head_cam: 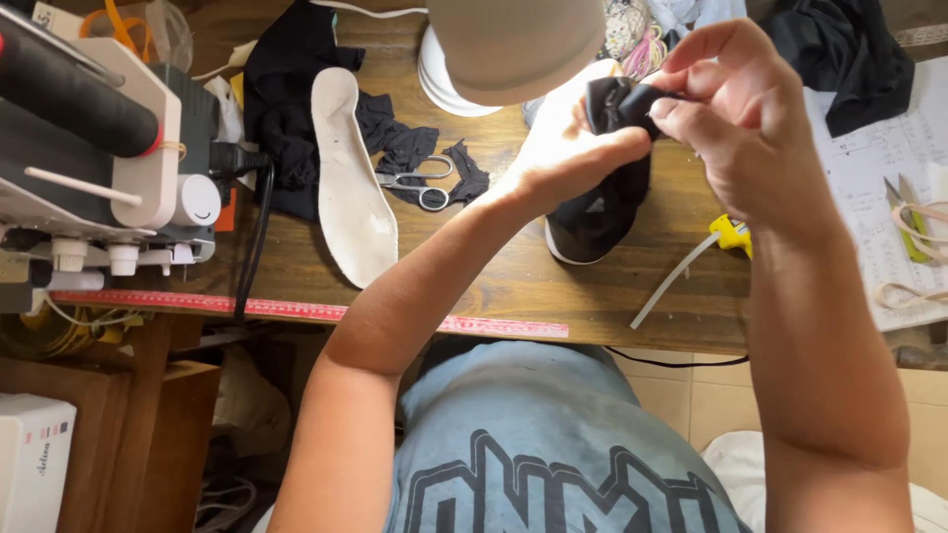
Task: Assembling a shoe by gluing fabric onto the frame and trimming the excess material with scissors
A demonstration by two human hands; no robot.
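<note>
White insole [353, 178] and scissors [420, 183] lie beside black shoe [597, 212].

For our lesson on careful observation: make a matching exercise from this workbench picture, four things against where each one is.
Things:
1. black shoe
2. white insole
3. scissors
4. red measuring tape

Places:
A. along the near table edge
B. on dark cloth scraps
C. flat on the wood, beside the dark cloth
D. held in both hands

Pairs: 1-D, 2-C, 3-B, 4-A
</note>
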